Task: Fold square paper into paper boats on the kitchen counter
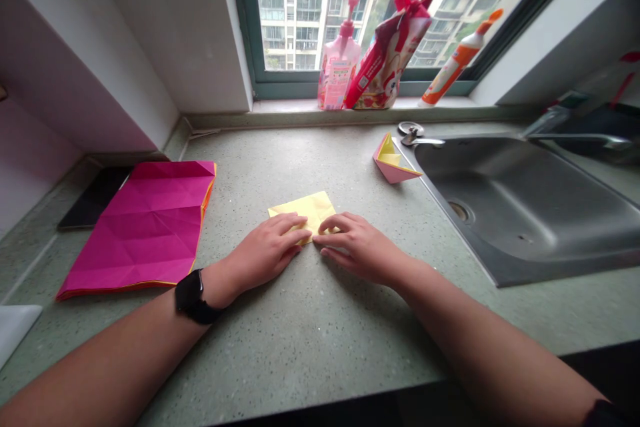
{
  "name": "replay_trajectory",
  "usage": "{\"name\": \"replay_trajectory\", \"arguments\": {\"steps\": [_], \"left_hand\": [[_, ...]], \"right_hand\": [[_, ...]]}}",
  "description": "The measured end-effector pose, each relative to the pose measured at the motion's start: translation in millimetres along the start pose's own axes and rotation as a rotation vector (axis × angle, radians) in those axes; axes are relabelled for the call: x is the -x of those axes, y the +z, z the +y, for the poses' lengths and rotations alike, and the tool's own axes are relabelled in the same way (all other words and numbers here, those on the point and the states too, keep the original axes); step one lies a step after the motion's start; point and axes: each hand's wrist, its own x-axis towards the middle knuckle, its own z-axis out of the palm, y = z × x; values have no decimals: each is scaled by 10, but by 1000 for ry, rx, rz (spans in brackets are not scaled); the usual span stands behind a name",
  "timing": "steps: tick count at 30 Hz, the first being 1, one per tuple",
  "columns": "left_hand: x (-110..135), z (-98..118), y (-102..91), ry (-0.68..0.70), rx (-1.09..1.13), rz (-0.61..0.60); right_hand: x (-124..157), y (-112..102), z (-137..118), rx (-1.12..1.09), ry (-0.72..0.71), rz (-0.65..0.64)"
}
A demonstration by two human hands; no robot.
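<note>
A small folded sheet of yellow paper (pixel 311 208) lies on the counter in front of me. My left hand (pixel 267 247) rests over its near left part, palm down, fingers stretched out on the paper. My right hand (pixel 361 247) is at the near right edge, fingers bent and apart, fingertips touching the paper close to the left fingertips. Part of the near edge is hidden under my fingers. Further right, beside the sink, stands a folded paper boat (pixel 397 172), pink outside and yellow inside.
Left on the counter (pixel 320 340) lies a stack of creased magenta paper (pixel 150 227), partly over a dark flat object (pixel 93 197). A steel sink (pixel 450 247) is at the right. A pink pump bottle (pixel 340 70), a red bag (pixel 387 57) and an orange-white bottle (pixel 453 67) line the windowsill.
</note>
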Motion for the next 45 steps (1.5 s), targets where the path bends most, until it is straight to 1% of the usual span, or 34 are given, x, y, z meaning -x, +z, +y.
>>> {"name": "replay_trajectory", "arguments": {"steps": [3,9,17,24,34,40,45], "left_hand": [[25,-6,8,31,36,-20],[35,34,-7,-9,78,-51],[70,130,-38,-40,30,-168],[84,147,-72,-15,15,-198],[99,121,-103,-6,4,-191],[111,105,-114,12,-4,-124],[125,73,-178,9,15,-69]], "right_hand": [[8,-12,9,-41,14,2],[37,-24,-10,-88,58,11],[67,-84,-35,-96,89,4],[77,-71,-79,-135,136,25],[73,-31,-127,-133,156,36],[67,-28,-169,-85,156,22],[45,20,-203,-52,162,20]]}}
